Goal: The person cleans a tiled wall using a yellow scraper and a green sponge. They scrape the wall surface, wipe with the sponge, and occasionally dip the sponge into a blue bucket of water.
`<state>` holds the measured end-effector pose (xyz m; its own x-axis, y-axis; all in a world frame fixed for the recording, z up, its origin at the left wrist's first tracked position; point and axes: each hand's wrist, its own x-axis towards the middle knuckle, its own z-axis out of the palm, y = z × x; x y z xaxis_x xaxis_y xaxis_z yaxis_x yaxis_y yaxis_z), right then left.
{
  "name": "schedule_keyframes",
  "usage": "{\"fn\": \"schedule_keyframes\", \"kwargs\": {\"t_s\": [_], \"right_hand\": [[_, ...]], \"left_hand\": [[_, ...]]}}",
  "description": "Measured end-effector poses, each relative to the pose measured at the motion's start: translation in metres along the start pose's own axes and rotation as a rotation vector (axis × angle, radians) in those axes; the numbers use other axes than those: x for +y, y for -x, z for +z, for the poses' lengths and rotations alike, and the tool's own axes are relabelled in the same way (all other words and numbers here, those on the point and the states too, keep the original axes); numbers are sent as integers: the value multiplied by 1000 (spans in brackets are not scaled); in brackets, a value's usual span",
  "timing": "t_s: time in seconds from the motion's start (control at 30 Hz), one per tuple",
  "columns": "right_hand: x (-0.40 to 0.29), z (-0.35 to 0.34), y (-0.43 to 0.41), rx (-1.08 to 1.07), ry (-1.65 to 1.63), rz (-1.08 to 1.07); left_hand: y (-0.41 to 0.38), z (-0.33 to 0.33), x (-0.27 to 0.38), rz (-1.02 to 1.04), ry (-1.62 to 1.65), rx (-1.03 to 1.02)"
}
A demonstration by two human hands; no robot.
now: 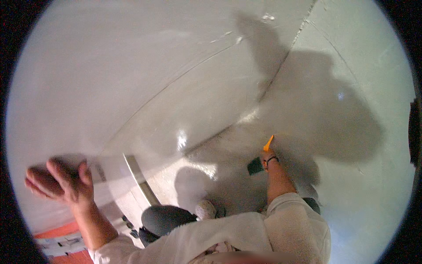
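Note:
My left hand (66,184) is raised at the left with its fingers spread and nothing in it, over or against a smooth grey surface. In my right hand (267,158), right of centre, is an orange handle (268,144) that sticks out past my fingers. A dark flat square piece (255,166) shows beside the same hand; whether it is joined to the handle cannot be told. The pale grey surface (184,79) before me bears long seams and a few bright wet-looking or shiny spots.
A long narrow metal-like bar or ledge (140,180) stands left of my knee. Orange and white striped material (62,242) lies at the lower left, near small dark objects (130,227). My shadow falls across the surface on the right. A dark object (414,132) shows at the right rim.

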<state>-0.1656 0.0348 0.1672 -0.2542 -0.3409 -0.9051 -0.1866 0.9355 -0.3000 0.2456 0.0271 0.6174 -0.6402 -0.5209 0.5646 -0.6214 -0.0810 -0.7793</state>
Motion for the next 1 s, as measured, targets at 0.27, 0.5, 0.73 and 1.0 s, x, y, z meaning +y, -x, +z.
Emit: {"fn": "schedule_keyframes", "kwargs": {"t_s": [0.27, 0.5, 0.73, 1.0], "right_hand": [[-21, -33, 57, 87, 401, -165], [-28, -55, 94, 83, 351, -270], [-31, -30, 176, 27, 286, -435], [-48, 13, 282, 40, 220, -702]], "left_hand": [[-3, 4, 25, -265, 190, 57], [2, -3, 18, -344, 241, 14], [18, -16, 26, -330, 869, 151], [22, -67, 283, -929, 2347, -1081]]}}
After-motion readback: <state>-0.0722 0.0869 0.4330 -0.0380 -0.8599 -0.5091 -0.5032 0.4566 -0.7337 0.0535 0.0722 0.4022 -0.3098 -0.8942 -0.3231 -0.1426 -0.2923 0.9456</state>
